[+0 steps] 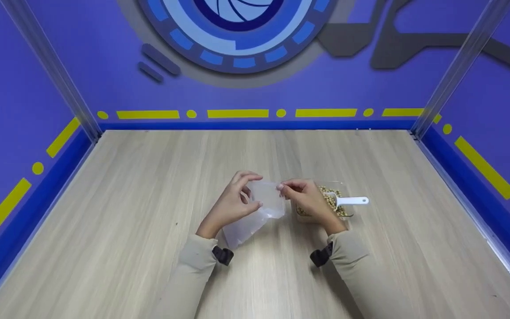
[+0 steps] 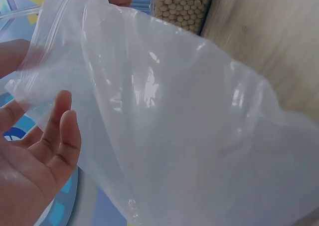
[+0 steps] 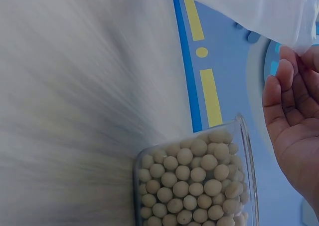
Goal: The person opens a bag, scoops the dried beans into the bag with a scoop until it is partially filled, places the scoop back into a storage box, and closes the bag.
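Observation:
A clear zip-lock bag [image 1: 269,195] hangs between the two hands, its lower part slanting down to the left. Its body fills most of the left wrist view, with the zip strip [image 2: 50,31] near the top left. My right hand [image 1: 310,199] pinches a corner of the bag between thumb and fingertips. My left hand [image 1: 232,201] is at the bag's other side, its thumb and index finger spread well apart and overlapping the plastic. Beneath the right hand stands a clear container [image 3: 251,171] of round beige beans [image 3: 189,188], partly hidden by that hand.
A white scoop [image 1: 350,200] lies in the beans, its handle sticking out to the right over the rim. The wood-grain table [image 1: 157,186] is bounded by blue-purple walls [image 1: 246,99] at the back and sides. Both wrists carry small black cameras [image 1: 223,255].

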{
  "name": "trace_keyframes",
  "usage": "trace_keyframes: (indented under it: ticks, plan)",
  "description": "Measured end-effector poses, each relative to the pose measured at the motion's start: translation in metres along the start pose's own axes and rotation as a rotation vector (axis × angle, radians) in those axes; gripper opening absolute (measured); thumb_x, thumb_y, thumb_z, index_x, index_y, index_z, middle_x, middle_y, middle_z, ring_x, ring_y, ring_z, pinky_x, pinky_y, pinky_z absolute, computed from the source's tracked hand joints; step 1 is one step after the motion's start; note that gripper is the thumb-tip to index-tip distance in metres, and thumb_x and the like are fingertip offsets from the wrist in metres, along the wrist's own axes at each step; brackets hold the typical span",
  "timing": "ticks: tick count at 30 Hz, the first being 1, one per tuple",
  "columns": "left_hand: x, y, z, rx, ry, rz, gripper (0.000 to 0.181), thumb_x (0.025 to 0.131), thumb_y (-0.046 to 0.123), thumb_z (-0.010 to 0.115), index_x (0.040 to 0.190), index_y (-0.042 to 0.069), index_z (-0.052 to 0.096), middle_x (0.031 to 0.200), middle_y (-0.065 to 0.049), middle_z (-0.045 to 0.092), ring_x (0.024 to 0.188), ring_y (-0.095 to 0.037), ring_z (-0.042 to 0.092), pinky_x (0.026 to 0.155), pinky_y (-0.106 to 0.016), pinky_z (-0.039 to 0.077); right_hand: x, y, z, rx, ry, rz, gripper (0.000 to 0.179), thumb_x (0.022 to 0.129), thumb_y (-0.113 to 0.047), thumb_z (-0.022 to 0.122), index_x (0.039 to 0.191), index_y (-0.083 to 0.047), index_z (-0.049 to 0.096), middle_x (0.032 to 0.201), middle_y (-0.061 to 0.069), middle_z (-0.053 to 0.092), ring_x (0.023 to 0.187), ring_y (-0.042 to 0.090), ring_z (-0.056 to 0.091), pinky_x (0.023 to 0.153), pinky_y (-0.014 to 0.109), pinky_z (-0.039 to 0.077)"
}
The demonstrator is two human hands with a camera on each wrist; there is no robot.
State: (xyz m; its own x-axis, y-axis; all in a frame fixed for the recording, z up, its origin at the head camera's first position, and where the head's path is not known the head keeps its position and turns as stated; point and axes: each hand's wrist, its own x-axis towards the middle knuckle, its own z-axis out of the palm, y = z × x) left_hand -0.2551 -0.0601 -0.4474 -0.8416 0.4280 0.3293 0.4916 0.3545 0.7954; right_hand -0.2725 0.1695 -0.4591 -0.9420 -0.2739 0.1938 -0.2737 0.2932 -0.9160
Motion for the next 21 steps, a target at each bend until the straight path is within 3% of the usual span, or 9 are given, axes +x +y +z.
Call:
trace_keyframes:
  ticks: [4,9,14,17,21]
  plan:
    - [0.001,0.003,0.000,0.032,-0.022,0.027,0.059,0.081,0.003,0.070,0.136,0.011,0.051,0.130,-0.010,0.055,0.076,-0.013,0.053,0.068,-0.029,0.051,0.000,0.000,0.001,0.001,-0.013,-0.007,0.025,0.092,-0.018,0.063,0.097,0.006,0.071,0.079,0.001,0.067,0.075,0.007,0.061,0.072,0.022,0.051]
    - [0.001,0.005,0.000,0.059,-0.057,0.083,0.054,0.082,0.002,0.070,0.132,0.016,0.057,0.127,-0.005,0.058,0.071,-0.010,0.051,0.063,-0.022,0.047,-0.003,-0.011,0.001,-0.001,-0.018,-0.010,0.025,0.093,-0.015,0.062,0.097,0.008,0.070,0.082,0.015,0.068,0.077,0.014,0.061,0.072,0.022,0.050]
    - [0.001,0.003,0.000,0.045,-0.066,0.092,0.043,0.083,0.000,0.069,0.123,0.014,0.064,0.126,-0.004,0.059,0.080,-0.014,0.055,0.063,-0.022,0.046,-0.011,-0.040,0.000,-0.013,-0.031,-0.021,0.023,0.093,-0.008,0.060,0.096,0.012,0.068,0.084,0.025,0.066,0.077,0.018,0.060,0.070,0.020,0.048]
    - [0.001,0.002,0.000,0.033,-0.067,0.091,0.043,0.082,-0.001,0.069,0.123,0.011,0.065,0.126,-0.006,0.060,0.088,-0.016,0.057,0.068,-0.024,0.048,-0.012,-0.043,-0.001,-0.021,-0.040,-0.021,0.024,0.094,-0.008,0.059,0.098,0.014,0.067,0.086,0.026,0.066,0.081,0.029,0.063,0.071,0.019,0.049]
    - [0.000,0.002,-0.001,0.031,-0.082,0.089,0.046,0.083,-0.003,0.067,0.127,0.007,0.063,0.127,-0.009,0.059,0.085,-0.016,0.059,0.068,-0.024,0.050,-0.011,-0.040,-0.002,-0.039,-0.063,-0.006,0.024,0.095,-0.009,0.058,0.100,0.012,0.067,0.091,0.027,0.068,0.089,0.041,0.063,0.074,0.021,0.051]
